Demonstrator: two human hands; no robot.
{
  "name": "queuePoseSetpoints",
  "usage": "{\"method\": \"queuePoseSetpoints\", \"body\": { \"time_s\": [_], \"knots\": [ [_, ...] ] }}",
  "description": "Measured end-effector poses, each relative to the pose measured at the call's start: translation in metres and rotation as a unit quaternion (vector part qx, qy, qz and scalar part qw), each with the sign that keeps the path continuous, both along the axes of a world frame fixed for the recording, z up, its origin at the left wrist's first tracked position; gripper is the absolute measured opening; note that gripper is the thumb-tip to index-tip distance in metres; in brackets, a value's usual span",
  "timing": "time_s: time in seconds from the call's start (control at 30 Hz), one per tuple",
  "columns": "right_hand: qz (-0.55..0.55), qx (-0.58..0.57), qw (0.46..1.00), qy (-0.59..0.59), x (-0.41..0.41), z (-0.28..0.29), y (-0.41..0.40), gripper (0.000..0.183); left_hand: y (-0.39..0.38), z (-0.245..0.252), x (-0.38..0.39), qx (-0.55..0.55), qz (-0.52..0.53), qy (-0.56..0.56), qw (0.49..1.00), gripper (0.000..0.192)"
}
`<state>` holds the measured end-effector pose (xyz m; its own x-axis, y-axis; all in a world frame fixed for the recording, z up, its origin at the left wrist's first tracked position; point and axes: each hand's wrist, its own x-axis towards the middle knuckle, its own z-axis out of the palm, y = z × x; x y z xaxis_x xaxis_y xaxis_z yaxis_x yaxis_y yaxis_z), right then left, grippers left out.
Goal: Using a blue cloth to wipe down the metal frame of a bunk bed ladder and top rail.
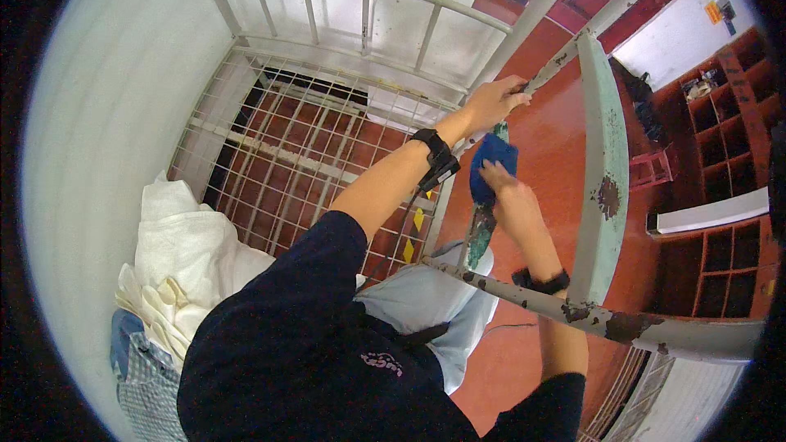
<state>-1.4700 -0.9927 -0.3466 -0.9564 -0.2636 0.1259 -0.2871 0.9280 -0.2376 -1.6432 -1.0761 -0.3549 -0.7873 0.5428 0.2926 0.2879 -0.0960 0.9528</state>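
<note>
My left hand [497,101] grips a chipped, pale metal side rail [556,61] of a bunk-bed ladder. In my right hand [516,193] is a blue cloth or pad [493,166], pressed against a green-painted ladder rung [482,236] whose paint is worn to dark patches. A wider rung [605,166], also flaking, spans the two rails to the right. The nearer rail [528,298] shows several rusty chips and passes over my right forearm.
Beside me lies a wire-mesh bed base [319,153] with a metal guard rail [365,18] at its far end. White bedding [184,239] is heaped at the left wall. Beyond the ladder are a red floor [546,129], a pink stool [651,169] and wooden cubby shelves [715,135].
</note>
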Motion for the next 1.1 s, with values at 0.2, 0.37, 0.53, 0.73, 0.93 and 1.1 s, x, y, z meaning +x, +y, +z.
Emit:
{"method": "queuePoseSetpoints", "body": {
  "time_s": [0.2,0.37,0.53,0.73,0.93,1.1],
  "knots": [
    [-0.080,-0.045,0.995,-0.050,-0.076,-0.005,0.030,0.048,0.007,0.009,-0.003,-0.050,-0.012,0.055,0.997,0.043],
    [-0.037,-0.095,0.994,-0.036,-0.060,-0.003,0.007,0.049,-0.002,-0.011,-0.022,-0.034,0.002,0.033,0.999,0.043],
    [0.073,-0.190,0.966,-0.158,0.010,0.012,0.007,0.053,-0.002,0.005,-0.009,-0.040,-0.018,0.045,0.998,0.048],
    [0.047,-0.195,0.977,-0.078,-0.038,0.003,0.032,0.055,-0.003,0.012,0.001,-0.008,-0.037,-0.009,0.999,0.049],
    [-0.023,-0.207,0.977,-0.051,-0.072,-0.003,0.040,0.054,0.005,-0.005,-0.014,-0.016,-0.018,0.052,0.998,0.045],
    [-0.030,-0.194,0.981,0.016,-0.041,-0.021,0.026,0.060,0.005,-0.005,-0.020,-0.064,-0.020,0.064,0.996,0.040]
  ]
}}
